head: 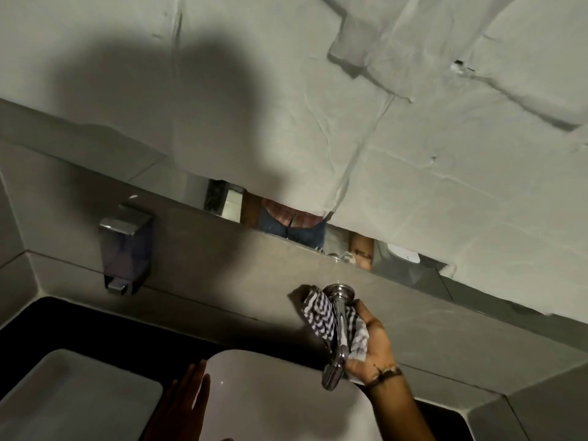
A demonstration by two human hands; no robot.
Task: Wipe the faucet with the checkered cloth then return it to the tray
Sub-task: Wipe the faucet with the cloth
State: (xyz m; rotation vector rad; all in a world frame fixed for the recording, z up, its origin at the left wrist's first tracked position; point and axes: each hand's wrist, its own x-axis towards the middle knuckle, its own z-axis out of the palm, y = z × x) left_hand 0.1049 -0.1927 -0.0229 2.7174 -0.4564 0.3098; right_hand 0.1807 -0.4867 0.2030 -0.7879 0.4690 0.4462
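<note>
Head view: you're facing a grey tiled wall (pixel 222 265), paper-covered mirror (pixel 413 154), white basin (pixel 270 393). Your right hand (pixel 370 342) is gripping the checkered cloth (pixel 318 316) around the chrome faucet (pixel 339 329); left hand (pixel 184 402) is lying flat, fingers spread.

Most of the mirror (pixel 222 198) is covered by crumpled paper (pixel 350 122), only a thin strip shows. The left hand (pixel 187 405) at 6 o'clock is chopped off by the bottom edge and blurry, and the checkered cloth (pixel 318 316) is partly tucked behind the faucet (pixel 339 329), so the right hand (pixel 372 345) hides some of it.

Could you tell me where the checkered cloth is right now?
Lower right in the head view: the right hand presses the checkered cloth around the chrome faucet, above the white basin.
</note>
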